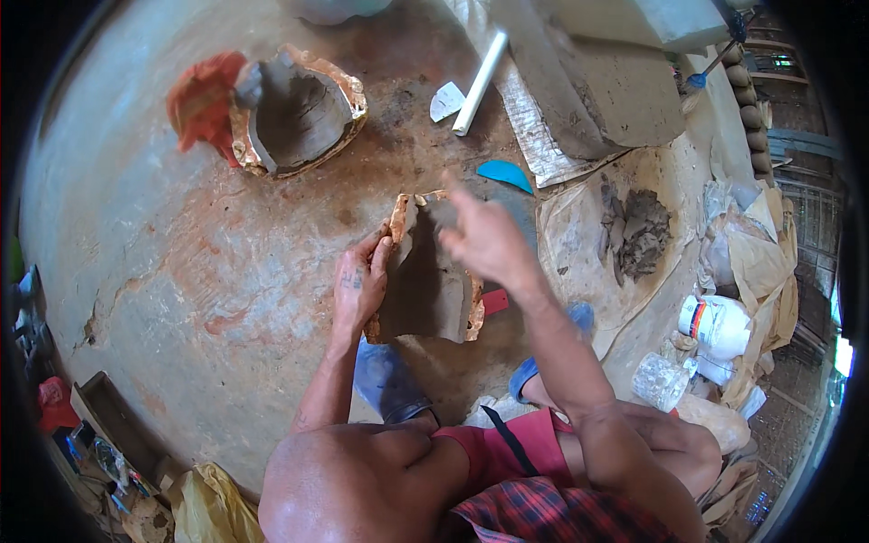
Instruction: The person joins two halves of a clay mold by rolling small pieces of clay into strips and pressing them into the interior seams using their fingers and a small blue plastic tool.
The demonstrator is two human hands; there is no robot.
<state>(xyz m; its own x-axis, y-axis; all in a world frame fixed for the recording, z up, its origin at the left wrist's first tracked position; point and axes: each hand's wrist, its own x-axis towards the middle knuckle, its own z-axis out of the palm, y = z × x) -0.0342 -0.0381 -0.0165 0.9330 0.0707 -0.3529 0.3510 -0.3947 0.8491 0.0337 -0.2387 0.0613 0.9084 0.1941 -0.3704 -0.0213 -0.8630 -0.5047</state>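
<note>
A plaster-like mould half with a rough orange rim, lined with smooth grey clay [434,303], stands tilted between my feet. My left hand [362,276] grips its left rim, thumb on the edge and fingers behind. Over its upper right edge hovers my right hand [489,235], slightly blurred, index finger stretched out and the others loosely bent, with no tool visible in it. A turquoise crescent-shaped scraper [505,175] lies on the floor beyond that hand. Beside the mould's right rim is a small flat red piece [495,302].
Another clay-lined mould [303,122] sits at the far left beside a red cloth [206,101]. A white tube [480,83] and white flat piece [446,101] lie ahead. Clay slabs [625,95], crumbled clay [643,231] and white buckets [720,326] occupy the right.
</note>
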